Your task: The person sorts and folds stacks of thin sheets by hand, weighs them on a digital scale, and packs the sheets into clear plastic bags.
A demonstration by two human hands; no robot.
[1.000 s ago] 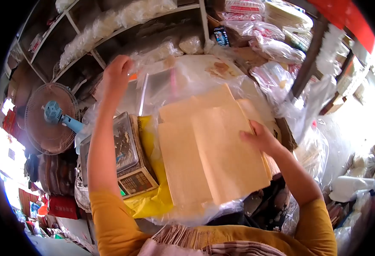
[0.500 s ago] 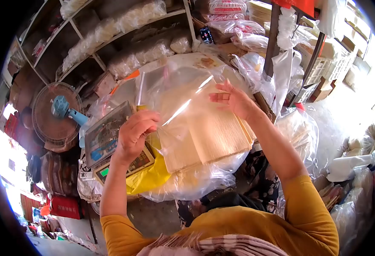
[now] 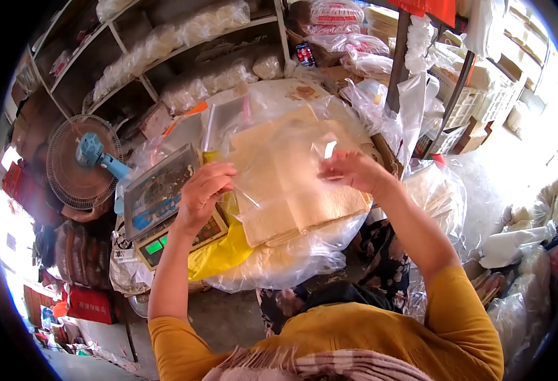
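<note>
Tan, thin flat sheets (image 3: 298,203) lie stacked on the plastic-covered table in front of me. Over them is a clear plastic bag (image 3: 275,149), its outline hard to make out. My left hand (image 3: 208,190) pinches the bag's left side, just left of the stack. Above the stack's right part, my right hand (image 3: 355,171) has its fingers closed on the clear plastic. A scale (image 3: 158,244) with a lit green display and a metal tray (image 3: 158,190) stands left of the stack, beside a yellow bag (image 3: 218,257).
A blue fan (image 3: 88,152) stands at the left. Shelves (image 3: 196,38) with bagged goods are at the back. A dark post (image 3: 398,63), white crates (image 3: 466,105) and more plastic bags (image 3: 437,197) are at the right. A phone (image 3: 305,54) lies at the back.
My left hand came down from the upper left to the plastic. My right hand left the sheets' right edge, opened above them, then lowered and closed on the clear plastic.
</note>
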